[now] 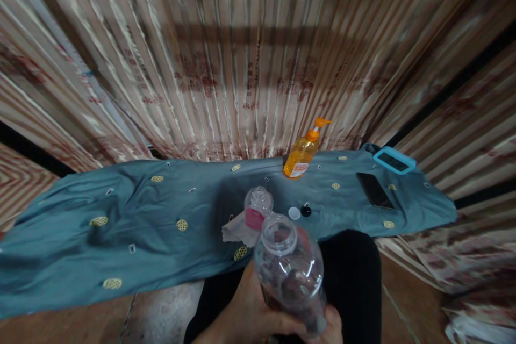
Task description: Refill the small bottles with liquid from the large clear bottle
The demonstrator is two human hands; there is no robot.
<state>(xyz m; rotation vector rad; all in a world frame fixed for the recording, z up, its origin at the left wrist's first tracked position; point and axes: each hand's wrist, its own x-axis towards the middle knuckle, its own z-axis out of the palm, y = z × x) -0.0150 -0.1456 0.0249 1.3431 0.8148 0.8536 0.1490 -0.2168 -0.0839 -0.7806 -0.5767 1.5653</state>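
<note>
At the bottom of the head view, both hands met round a clear plastic bottle [289,269], uncapped, mouth tipped up toward the camera. The left hand [245,317] was wrapped closed on its lower body, fingers curled under & across; the right hand [332,328] showed only a knuckle or two at the btm edge, pressed to the bottle's base (how far it closed round, can't tell). Bottle hung over the person's dark-clad lap, just in front of a teal cloth [121,226] spread on the floor.

On that cloth, just beyond the held bottle, stood a smaller clear bottle w/ a pink label [258,207], also open, a crumpled wrapper [237,231] touching its left side. A white cap [294,213] & a black cap [306,210] lay side by side nearby. Farther back an orange pump bottle [302,153] stood upright. To the right lay a black phone [374,190] and a blue-cased device [394,160]. Striped curtain [242,54] behind.
</note>
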